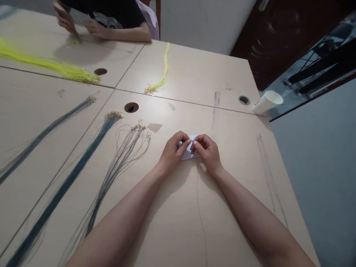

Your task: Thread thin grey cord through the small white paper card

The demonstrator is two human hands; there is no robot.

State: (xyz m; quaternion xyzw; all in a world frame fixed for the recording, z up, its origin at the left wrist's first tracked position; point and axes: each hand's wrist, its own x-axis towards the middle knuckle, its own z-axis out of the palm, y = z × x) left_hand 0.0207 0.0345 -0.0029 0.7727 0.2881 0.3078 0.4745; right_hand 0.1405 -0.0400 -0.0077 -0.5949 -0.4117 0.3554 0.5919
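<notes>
The left hand [174, 150] and the right hand [207, 150] are meeting fingertip to fingertip over the middle of the table [180, 222], both pinching a small white card [189, 152] that is lying between them just above the tabletop. A thin dark cord [200, 215] is trailing from under the hands toward the near edge. Bundles of dark cords [111, 167] are lying to the left, well apart from the hands.

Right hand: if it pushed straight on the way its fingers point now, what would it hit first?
The right hand points left, fingertips pinching the small white card. Just beyond it the left hand grips the same card, so it would meet those fingers almost at once; the thin cord trails toward the person.
</notes>
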